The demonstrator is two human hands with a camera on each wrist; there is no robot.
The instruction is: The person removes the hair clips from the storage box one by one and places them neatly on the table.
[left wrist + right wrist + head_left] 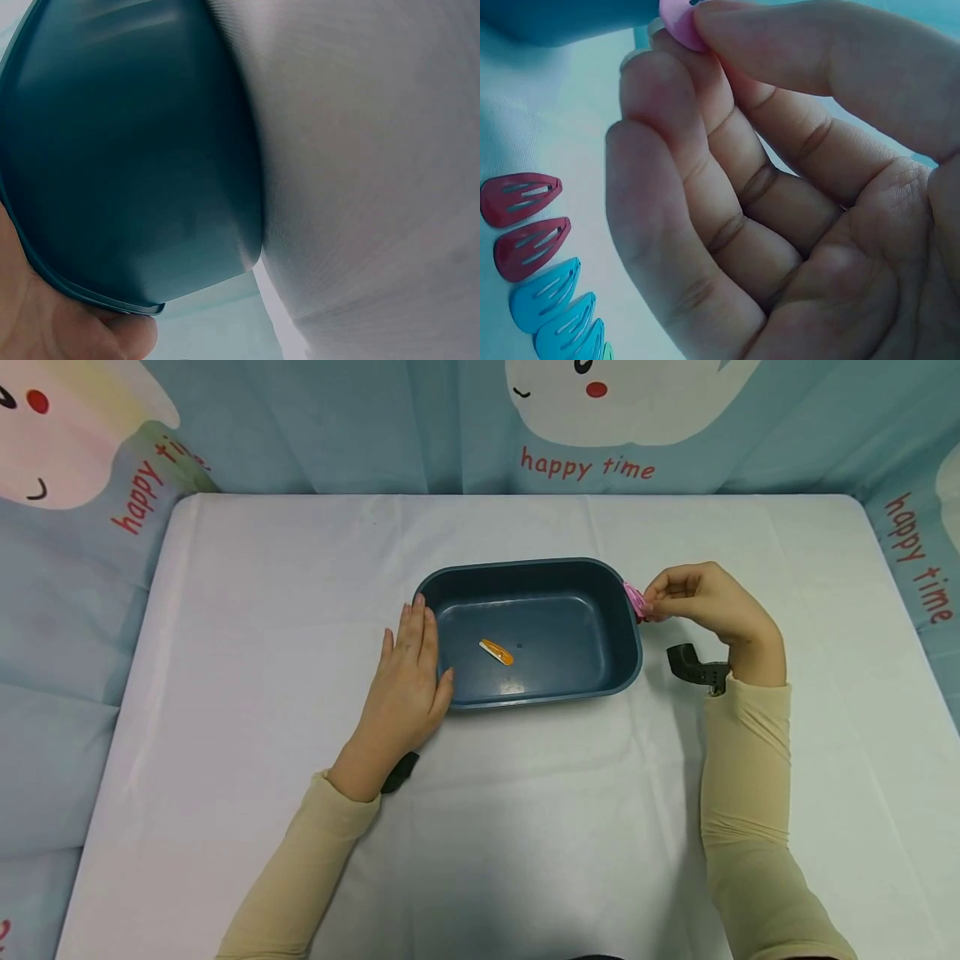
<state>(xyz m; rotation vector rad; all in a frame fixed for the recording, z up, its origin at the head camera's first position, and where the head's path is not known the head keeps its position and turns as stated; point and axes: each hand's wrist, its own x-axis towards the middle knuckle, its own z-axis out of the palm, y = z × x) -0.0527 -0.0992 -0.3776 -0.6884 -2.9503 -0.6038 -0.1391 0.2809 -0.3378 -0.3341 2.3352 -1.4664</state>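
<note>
A dark blue rectangular basin [540,700] stands on the white-covered table. Inside it lies an orange snap hair clip [497,652] with a pale edge. My left hand [408,677] rests along the basin's left rim, its fingers straight. At the right rim, my right hand [705,597] pinches a pink hair clip [634,599] between thumb and fingers. The same pink clip [681,22] shows at the top of the right wrist view, partly covered by the thumb. Red hair clips [531,247] and blue hair clips [546,296] lie in a row beside the basin there.
A sliver of green clip [608,351] ends the row in the right wrist view. Most of that row is hidden from the head view. Light blue curtains [360,435] with printed figures surround the table [285,610]. Black camera mounts [693,668] sit at the wrists.
</note>
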